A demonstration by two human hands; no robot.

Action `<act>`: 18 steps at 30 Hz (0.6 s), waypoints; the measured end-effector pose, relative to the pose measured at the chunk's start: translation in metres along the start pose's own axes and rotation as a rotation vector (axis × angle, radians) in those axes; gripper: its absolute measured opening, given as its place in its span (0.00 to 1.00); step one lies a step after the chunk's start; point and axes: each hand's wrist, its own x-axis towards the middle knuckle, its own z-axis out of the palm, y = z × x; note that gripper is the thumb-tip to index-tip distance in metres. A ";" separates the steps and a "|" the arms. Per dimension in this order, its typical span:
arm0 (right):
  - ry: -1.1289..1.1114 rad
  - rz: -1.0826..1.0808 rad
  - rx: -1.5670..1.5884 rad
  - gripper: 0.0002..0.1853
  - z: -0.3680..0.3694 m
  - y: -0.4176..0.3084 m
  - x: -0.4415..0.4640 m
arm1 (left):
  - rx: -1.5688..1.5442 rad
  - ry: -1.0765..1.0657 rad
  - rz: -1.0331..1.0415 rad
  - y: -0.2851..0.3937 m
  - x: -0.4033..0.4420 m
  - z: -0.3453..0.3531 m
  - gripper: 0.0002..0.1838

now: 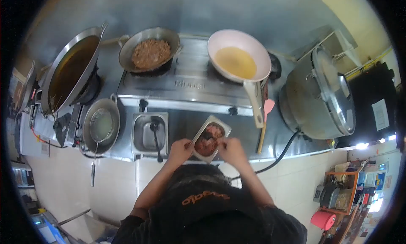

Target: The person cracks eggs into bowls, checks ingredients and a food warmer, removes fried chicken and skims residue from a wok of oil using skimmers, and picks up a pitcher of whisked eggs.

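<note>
A small rectangular metal food pan [227,128] sits at an angle on the counter's front edge, with reddish minced meat [206,147] in it. My left hand [182,149] is closed on the pan's left rim. Over the right rim, my right hand [231,151] has its fingers pinched together, close to the meat. What they hold is hidden. A small dark piece [207,135], too unclear to name, lies on the meat. Left of my left hand stands another metal pan [139,136] with a black ladle [156,138] resting in it.
Behind is a gas stove [190,94] bearing a wok of browned meat [151,54] and a pink frying pan [266,60] with yellowish liquid. A large oil wok [86,35] and a strainer [100,123] are left. Right are a pink spatula [267,109] and big pot [298,100].
</note>
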 end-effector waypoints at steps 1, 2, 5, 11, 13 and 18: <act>0.012 -0.025 -0.049 0.14 -0.006 -0.002 -0.001 | -0.130 -0.025 -0.121 -0.005 -0.002 0.004 0.12; -0.033 -0.022 -0.042 0.14 -0.015 -0.011 -0.003 | -0.190 -0.016 -0.152 -0.009 -0.002 0.008 0.12; -0.110 -0.005 -0.017 0.14 -0.038 -0.032 -0.008 | -0.386 -0.003 -0.239 -0.018 -0.005 0.021 0.12; -0.114 -0.082 -0.057 0.12 -0.024 -0.021 -0.009 | -0.633 -0.033 -0.336 -0.020 -0.009 0.037 0.13; -0.094 -0.127 -0.031 0.10 -0.017 -0.027 -0.014 | -0.659 -0.029 -0.321 -0.015 -0.007 0.038 0.13; -0.052 -0.152 -0.094 0.07 -0.003 -0.019 -0.017 | -0.831 -0.032 -0.357 -0.007 0.000 0.048 0.14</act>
